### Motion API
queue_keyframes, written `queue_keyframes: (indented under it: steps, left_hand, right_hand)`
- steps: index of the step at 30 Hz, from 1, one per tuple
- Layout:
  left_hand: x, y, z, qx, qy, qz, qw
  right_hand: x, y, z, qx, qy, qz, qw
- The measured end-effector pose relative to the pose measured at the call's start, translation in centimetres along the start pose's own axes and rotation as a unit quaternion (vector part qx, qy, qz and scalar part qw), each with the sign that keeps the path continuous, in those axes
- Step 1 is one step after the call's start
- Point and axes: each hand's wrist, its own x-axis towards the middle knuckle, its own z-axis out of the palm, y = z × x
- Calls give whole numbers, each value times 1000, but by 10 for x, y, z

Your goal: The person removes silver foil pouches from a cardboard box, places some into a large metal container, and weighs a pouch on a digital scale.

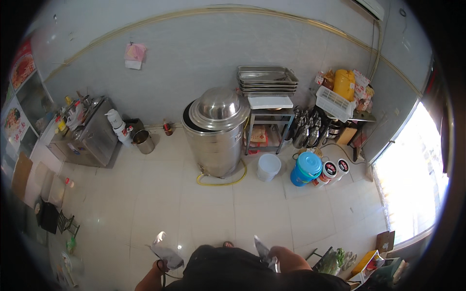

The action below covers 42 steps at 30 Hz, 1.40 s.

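Low in the head view, my left hand [160, 270] is closed round a shiny grey-white piece [167, 255] that looks flat and thin; its kind cannot be made out. A dark loop lies at that wrist. My right hand [281, 257] grips a similar silvery, pointed piece [262, 249], also unclear in kind. Both hands are beside my dark clothing, with the tiled floor below. Ahead of them, well out of reach, stands a large steel drum-shaped cooker [216, 145] with a domed lid [219, 109] sitting askew over its top.
A yellow hose [223, 184] curls at the cooker's base. To its right are a white bucket [268, 167], a blue lidded bucket [306, 169] and a stand with stacked steel trays [268, 87]. A steel cabinet [92, 140] stands left. Leafy greens [332, 262] lie near right.
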Motion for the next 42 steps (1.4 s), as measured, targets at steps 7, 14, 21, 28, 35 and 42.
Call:
queue_keyframes:
  steps: [7, 14, 21, 28, 35, 42]
  left_hand:
    - [67, 47, -18, 20, -154, 113, 981]
    - [202, 151, -63, 293, -116, 144, 938]
    - [196, 427, -122, 180, -13, 12, 983]
    - [183, 543, -135, -182, 132, 49, 973]
    - [152, 592, -94, -606, 96, 6, 790]
    - [115, 631, -67, -712, 136, -4, 689]
  right_hand:
    - [-14, -171, -205, -235, 246, -34, 940]
    - [-93, -325, -371, 116, 461, -84, 876]
    - [-132, -409, -562, -45, 700, -140, 699]
    - [-153, -494, -775, -73, 751, -169, 634]
    - [-138, -579, -958, -124, 747, -115, 643]
    - [-73, -597, -1080, -153, 726, -49, 668]
